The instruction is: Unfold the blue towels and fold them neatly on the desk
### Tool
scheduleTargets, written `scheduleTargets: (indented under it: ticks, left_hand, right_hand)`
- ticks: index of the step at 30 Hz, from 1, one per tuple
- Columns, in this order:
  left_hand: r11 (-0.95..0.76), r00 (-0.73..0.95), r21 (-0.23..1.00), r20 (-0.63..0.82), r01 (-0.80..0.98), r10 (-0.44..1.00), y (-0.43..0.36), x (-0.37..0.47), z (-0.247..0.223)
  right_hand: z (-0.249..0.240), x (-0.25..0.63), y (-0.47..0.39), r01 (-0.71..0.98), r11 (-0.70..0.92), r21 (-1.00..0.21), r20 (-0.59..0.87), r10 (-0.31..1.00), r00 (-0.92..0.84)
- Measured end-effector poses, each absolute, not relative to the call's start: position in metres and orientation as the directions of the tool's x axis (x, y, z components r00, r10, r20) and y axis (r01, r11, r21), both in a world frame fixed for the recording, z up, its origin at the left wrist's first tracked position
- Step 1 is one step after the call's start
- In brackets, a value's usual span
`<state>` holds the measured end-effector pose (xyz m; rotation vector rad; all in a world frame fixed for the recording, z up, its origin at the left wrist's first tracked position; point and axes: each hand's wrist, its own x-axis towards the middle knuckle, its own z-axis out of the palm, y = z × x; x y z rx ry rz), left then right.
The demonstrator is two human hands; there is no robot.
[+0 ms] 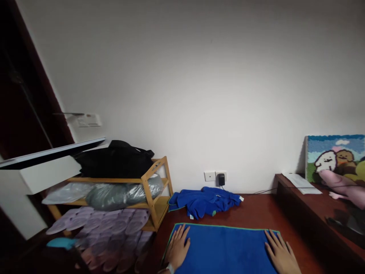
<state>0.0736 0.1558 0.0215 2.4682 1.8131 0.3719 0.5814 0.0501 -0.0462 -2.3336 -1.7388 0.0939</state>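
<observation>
A blue cloth (225, 247) with a green edge lies spread flat on the reddish-brown wooden surface (256, 213). My left hand (178, 247) rests on its left edge, fingers spread and pointing away from me. On the cloth's right edge lies my right hand (281, 253), also flat with its fingers apart. Neither hand grips anything. Behind the spread cloth, near the wall, sits a crumpled blue cloth (203, 201) with small white tags. The near part of the spread cloth runs out of view.
A wooden rack (151, 194) at the left holds a black bag (116, 160), plastic-wrapped items and lilac slippers (99, 220). A plug (221, 179) sits in the wall socket. On the raised ledge (302, 201) at right are papers, a pink plush toy (339, 184) and a picture (333, 156).
</observation>
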Motion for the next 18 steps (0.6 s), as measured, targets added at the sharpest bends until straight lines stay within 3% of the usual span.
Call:
scheduleTargets:
  ticks: [11, 18]
  left_hand:
    - [-0.267, 0.253, 0.139, 0.110, 0.954, 0.961, 0.155, 0.041, 0.024]
    - [-0.311, 0.283, 0.172, 0.172, 0.935, 0.944, 0.151, 0.034, 0.021]
  right_hand:
    - [-0.038, 0.585, 0.046, 0.917, -0.377, -0.125, 0.032, 0.923, 0.384]
    - [-0.040, 0.593, 0.046, 0.926, -0.363, -0.104, -0.030, 0.932, 0.362]
